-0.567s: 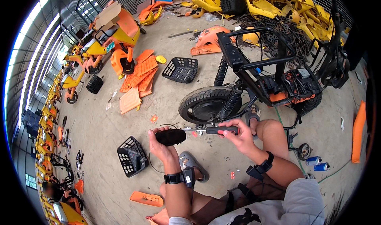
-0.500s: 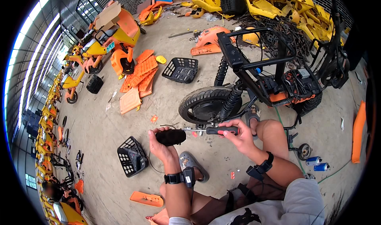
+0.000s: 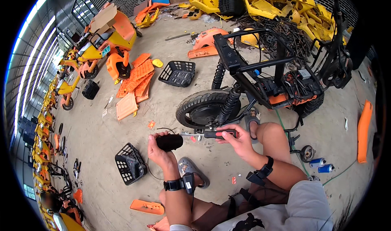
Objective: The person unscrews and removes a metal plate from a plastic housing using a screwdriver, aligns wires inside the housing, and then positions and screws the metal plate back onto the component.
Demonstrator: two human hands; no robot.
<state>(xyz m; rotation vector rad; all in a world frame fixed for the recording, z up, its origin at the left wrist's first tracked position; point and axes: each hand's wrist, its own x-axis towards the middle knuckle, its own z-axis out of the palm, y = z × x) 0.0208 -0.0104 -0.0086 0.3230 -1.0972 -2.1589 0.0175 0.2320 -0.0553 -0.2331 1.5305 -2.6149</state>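
- Grey concrete floor (image 3: 104, 166) spreading through the centre, showing dark stains.
- Ribbed cladding (image 3: 65, 3) curving overhead between nine and eleven o'clock.
- Long bright strips (image 3: 42, 2) glaring there.
- Paned window (image 3: 83, 9) admitting pale light, eleven o'clock.
- Grey brick wall (image 3: 347, 13) standing at one to two o'clock.

The grey concrete floor (image 3: 102, 149) carries black baskets (image 3: 174, 81), piled orange panels (image 3: 134, 84) and 2 blue cans (image 3: 326, 168).
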